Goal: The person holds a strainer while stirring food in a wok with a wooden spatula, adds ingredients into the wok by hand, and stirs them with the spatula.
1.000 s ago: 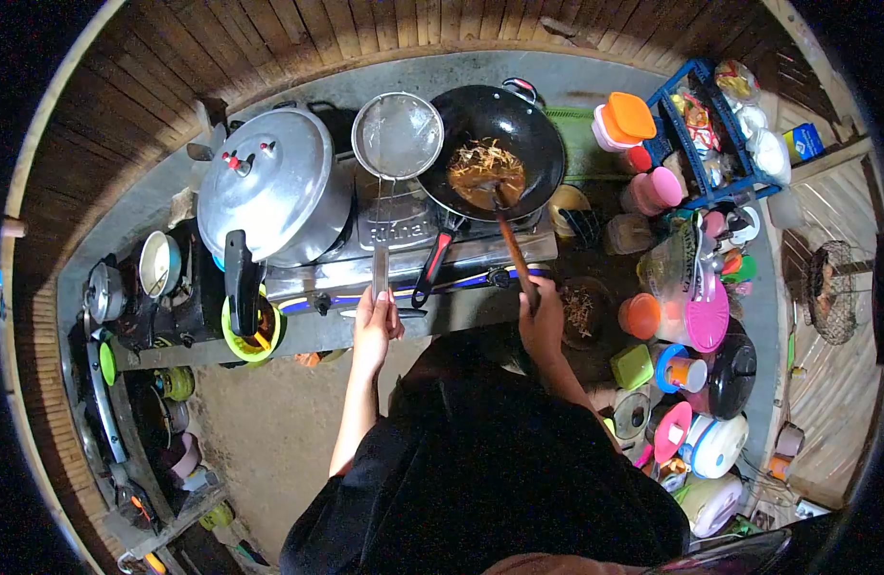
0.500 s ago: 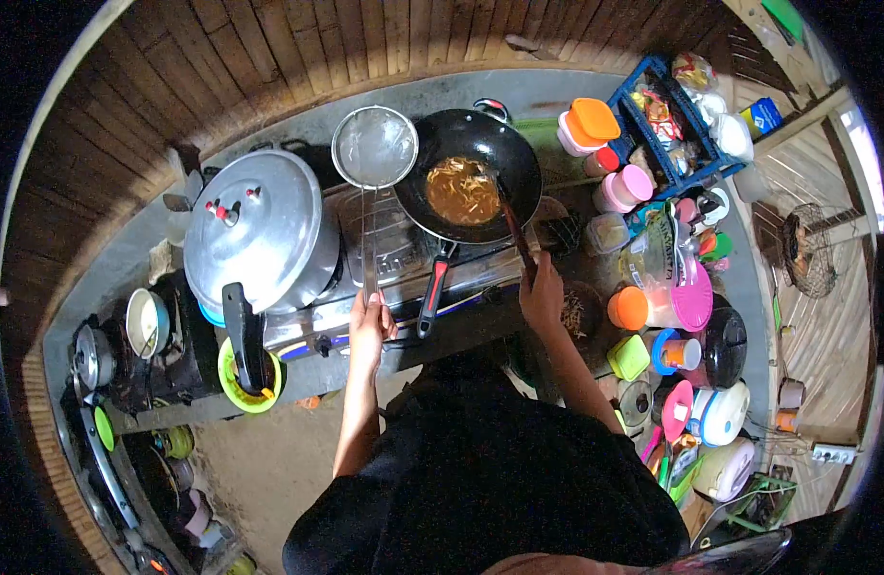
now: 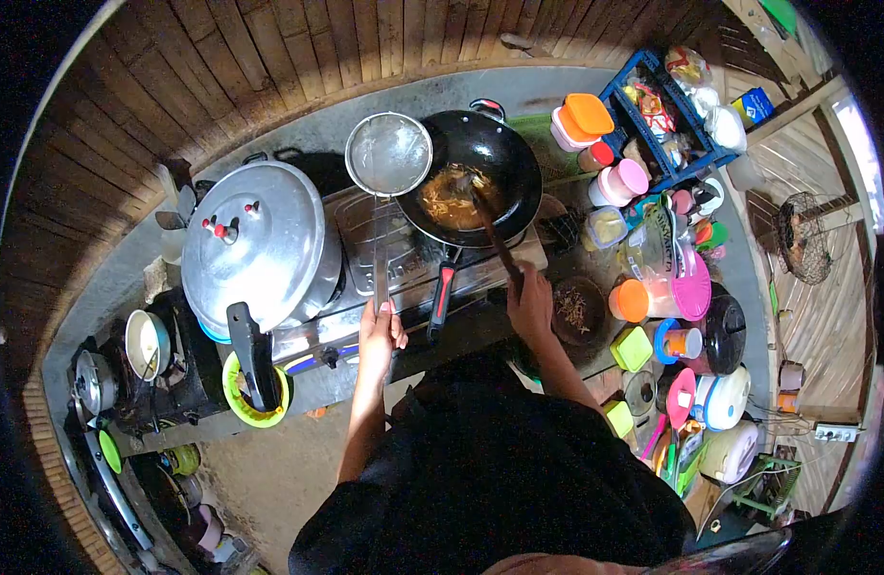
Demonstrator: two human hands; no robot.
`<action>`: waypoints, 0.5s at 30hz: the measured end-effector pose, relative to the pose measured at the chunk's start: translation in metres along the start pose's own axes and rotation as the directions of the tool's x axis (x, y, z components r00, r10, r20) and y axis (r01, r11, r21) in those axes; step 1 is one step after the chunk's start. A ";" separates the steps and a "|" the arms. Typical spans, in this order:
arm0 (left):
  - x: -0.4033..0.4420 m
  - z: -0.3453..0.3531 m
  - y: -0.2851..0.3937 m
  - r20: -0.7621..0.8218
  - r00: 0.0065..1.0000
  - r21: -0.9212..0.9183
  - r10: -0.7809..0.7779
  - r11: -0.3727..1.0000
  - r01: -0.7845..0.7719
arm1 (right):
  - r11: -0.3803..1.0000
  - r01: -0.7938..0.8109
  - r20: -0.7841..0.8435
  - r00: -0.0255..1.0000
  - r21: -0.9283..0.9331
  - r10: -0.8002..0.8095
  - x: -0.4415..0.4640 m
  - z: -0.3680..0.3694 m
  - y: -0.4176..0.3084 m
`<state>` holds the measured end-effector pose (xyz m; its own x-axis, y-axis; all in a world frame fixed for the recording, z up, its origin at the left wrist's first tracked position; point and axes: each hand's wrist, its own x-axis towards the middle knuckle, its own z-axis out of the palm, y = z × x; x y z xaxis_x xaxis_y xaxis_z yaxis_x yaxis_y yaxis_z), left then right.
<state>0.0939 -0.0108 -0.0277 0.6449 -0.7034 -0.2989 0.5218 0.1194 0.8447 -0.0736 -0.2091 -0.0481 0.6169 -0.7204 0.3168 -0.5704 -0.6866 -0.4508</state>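
Note:
My left hand (image 3: pixel 380 331) is closed round the long handle of a round mesh strainer (image 3: pixel 388 153), whose bowl is over the left rim of the black wok (image 3: pixel 504 149). Brown liquid with pale shredded pieces (image 3: pixel 449 199) lies in the wok. In my right hand (image 3: pixel 531 305) is the dark wooden handle of a spatula (image 3: pixel 497 240), its head down in the liquid and partly hidden. The wok's black and red handle (image 3: pixel 442 297) points toward me, between my hands, and neither hand touches it.
Left of the strainer stands a big silver pressure cooker (image 3: pixel 255 249), with a lime-green bowl (image 3: pixel 255 388) below it. A dark bowl of shreds (image 3: pixel 578 311), an orange-lidded tub (image 3: pixel 629 300) and a blue crate (image 3: pixel 667 120) are on the right.
The strainer has shifted right, so its bowl now overlaps the wok's rim. The spatula head has moved from the wok's right side toward the middle, and the liquid has swirled.

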 end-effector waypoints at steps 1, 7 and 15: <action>0.000 0.000 0.000 0.004 1.000 -0.004 -0.004 1.000 0.004 | 1.000 -0.006 0.000 1.000 -0.001 0.006 0.011 0.000 0.001; 0.001 -0.006 0.005 0.007 1.000 -0.011 -0.028 1.000 0.028 | 0.998 -0.055 -0.092 0.994 -0.009 0.054 0.034 -0.013 0.019; 0.001 -0.011 0.015 0.047 0.999 -0.011 -0.018 1.000 0.018 | 0.975 -0.219 0.127 0.967 -0.021 0.220 -0.013 -0.061 -0.002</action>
<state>0.1085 -0.0021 -0.0196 0.6086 -0.7375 -0.2928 0.5394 0.1140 0.8343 -0.1140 -0.2044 -0.0001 0.5398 -0.8357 0.1014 -0.7031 -0.5138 -0.4916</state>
